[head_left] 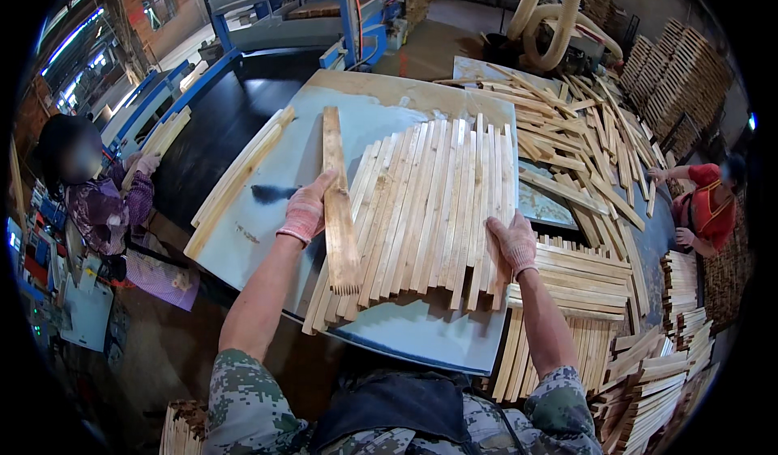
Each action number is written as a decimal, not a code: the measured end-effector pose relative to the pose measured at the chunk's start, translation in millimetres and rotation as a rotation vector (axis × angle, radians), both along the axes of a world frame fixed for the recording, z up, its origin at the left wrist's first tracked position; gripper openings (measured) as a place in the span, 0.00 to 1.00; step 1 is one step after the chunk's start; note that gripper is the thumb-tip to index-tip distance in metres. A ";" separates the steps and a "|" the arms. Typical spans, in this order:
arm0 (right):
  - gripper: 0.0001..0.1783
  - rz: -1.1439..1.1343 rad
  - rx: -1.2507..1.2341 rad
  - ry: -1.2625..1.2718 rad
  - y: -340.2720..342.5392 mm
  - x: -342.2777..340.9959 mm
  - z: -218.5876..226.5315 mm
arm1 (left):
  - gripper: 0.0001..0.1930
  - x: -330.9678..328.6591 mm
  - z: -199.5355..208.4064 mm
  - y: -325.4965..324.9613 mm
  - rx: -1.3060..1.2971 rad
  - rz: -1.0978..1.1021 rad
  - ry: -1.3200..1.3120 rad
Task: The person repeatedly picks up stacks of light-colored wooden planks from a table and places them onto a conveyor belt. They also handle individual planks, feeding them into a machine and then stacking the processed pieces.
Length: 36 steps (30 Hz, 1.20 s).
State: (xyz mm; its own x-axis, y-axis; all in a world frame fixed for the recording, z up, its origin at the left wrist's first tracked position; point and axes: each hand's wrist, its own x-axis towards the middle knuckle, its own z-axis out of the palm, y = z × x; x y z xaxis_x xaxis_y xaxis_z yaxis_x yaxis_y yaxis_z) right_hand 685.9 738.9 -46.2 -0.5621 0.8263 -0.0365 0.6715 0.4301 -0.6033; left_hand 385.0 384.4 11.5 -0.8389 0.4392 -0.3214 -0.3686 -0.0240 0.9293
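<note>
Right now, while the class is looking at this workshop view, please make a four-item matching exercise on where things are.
Things
1. Long brown wooden strip with a toothed end
2. Row of pale, narrow wooden strips
3. Thick beige curved tubing
4. Wide, flat black belt

Places
A. Toward the upper right, beyond the pale blue tabletop
B. In the left hand's grip
C. Toward the upper left, past the tabletop
D. Side by side, with the right hand at its right edge

Pairs: 1-B, 2-D, 3-A, 4-C
</note>
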 end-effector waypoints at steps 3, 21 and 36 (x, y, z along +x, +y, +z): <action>0.48 0.008 -0.011 -0.016 -7.6 -0.6 7.8 | 0.24 -20.2 -25.2 -29.8 -0.228 -0.266 0.569; 0.47 0.005 0.001 -0.042 -5.4 2.7 11.5 | 0.37 -6.7 -40.5 -73.4 -0.940 -0.289 0.836; 0.56 0.280 -0.172 0.046 -16.5 -36.6 -4.8 | 0.37 47.7 43.5 17.8 -0.683 -0.342 1.114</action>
State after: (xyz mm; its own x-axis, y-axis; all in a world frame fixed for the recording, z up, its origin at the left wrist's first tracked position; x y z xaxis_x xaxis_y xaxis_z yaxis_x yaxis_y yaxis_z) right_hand 649.2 722.5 -51.0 -0.7709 0.6231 -0.1318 0.5121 0.4835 -0.7099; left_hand 432.7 402.2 55.0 -0.6763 0.7042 0.2164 0.6886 0.5000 0.5252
